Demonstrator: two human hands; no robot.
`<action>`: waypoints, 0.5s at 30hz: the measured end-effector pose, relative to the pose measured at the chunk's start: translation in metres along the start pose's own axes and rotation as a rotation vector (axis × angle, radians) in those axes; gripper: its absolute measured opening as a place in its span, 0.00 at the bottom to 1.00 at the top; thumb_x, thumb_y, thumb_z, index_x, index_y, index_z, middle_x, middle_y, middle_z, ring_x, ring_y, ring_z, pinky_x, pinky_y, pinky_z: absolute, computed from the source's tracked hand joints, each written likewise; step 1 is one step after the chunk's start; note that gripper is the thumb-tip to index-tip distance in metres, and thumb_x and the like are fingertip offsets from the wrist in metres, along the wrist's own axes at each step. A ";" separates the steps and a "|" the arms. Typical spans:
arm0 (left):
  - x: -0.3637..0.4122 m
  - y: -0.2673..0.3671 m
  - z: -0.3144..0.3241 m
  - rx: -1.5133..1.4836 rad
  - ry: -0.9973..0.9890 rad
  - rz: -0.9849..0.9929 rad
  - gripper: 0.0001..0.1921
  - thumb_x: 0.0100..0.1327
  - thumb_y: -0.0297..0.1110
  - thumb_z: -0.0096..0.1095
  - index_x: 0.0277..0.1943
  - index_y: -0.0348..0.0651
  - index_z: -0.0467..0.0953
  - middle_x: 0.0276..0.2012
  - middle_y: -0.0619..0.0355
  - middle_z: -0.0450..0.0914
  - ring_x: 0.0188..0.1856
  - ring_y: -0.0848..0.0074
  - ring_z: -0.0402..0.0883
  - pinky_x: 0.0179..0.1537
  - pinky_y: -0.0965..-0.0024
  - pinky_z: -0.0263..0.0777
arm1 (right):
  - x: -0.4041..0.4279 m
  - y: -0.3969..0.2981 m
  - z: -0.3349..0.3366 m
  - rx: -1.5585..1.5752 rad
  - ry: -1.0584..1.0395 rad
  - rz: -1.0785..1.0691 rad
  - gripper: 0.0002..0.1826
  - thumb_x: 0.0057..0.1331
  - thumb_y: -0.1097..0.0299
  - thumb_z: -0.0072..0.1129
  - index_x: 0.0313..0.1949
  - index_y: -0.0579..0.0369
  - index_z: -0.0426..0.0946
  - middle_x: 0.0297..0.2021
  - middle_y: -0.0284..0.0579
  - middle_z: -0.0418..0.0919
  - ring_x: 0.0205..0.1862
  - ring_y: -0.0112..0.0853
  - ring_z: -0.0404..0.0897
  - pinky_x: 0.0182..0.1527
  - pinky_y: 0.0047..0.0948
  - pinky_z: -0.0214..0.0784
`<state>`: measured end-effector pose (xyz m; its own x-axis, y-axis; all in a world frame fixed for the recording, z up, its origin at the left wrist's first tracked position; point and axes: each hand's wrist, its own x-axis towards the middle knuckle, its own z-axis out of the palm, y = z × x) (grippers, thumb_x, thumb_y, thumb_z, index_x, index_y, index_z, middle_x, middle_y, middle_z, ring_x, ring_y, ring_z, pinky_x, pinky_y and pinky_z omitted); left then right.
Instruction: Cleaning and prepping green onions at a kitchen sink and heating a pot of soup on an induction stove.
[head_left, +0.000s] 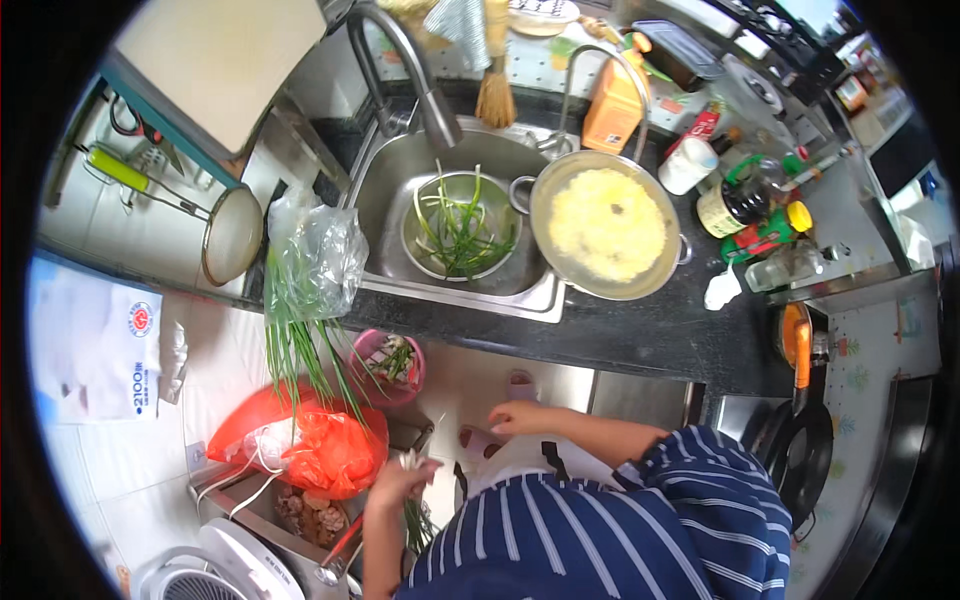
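Observation:
My left hand (405, 480) is closed around a bunch of spring onions (417, 525), white ends up, green leaves hanging below it. My right hand (516, 417) is held in front of my body with fingers loosely bent, holding nothing that I can see. In the steel sink (382, 217) stands a metal bowl (517, 225) with trimmed spring onions (465, 232) in it. More spring onions (300, 360) stick out of a clear plastic bag (315, 255) at the counter's left edge. Below them is a pink bin (421, 375) with scraps in it.
A large pan with a yellow food mass (611, 225) stands right of the sink. Bottles, including a soy-sauce-like dark one (739, 202), crowd the counter's right side. A red plastic bag (337, 450) rests over a container at lower left, near a white fan (187, 581). A black frying pan (806, 465) is at right.

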<state>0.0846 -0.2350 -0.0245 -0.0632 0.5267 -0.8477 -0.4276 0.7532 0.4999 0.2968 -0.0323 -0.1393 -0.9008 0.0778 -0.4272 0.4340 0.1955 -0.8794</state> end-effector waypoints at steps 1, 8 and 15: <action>-0.003 0.019 0.007 -0.010 -0.043 0.060 0.10 0.54 0.30 0.61 0.39 0.35 0.77 0.20 0.62 0.73 0.15 0.86 0.63 0.15 0.82 0.51 | -0.024 -0.008 -0.013 0.062 0.031 0.034 0.21 0.59 0.59 0.56 0.48 0.57 0.71 0.39 0.48 0.78 0.39 0.35 0.77 0.41 0.34 0.70; 0.014 0.197 0.061 0.113 0.092 0.349 0.11 0.56 0.33 0.58 0.39 0.35 0.76 0.20 0.60 0.73 0.11 0.84 0.61 0.11 0.81 0.52 | -0.132 -0.095 -0.131 0.548 0.487 -0.076 0.16 0.63 0.64 0.52 0.50 0.52 0.71 0.33 0.33 0.76 0.32 0.20 0.74 0.34 0.19 0.68; 0.124 0.317 0.084 0.524 0.236 0.358 0.14 0.57 0.36 0.57 0.41 0.34 0.77 0.18 0.60 0.73 0.10 0.83 0.61 0.10 0.79 0.52 | -0.213 -0.086 -0.210 0.438 1.313 -0.042 0.10 0.66 0.64 0.50 0.43 0.54 0.75 0.23 0.27 0.69 0.24 0.14 0.64 0.26 0.13 0.55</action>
<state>0.0171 0.1020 0.0435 -0.3405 0.7236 -0.6003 0.1465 0.6715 0.7264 0.4480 0.1401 0.0709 -0.1609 0.9813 -0.1055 0.1552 -0.0804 -0.9846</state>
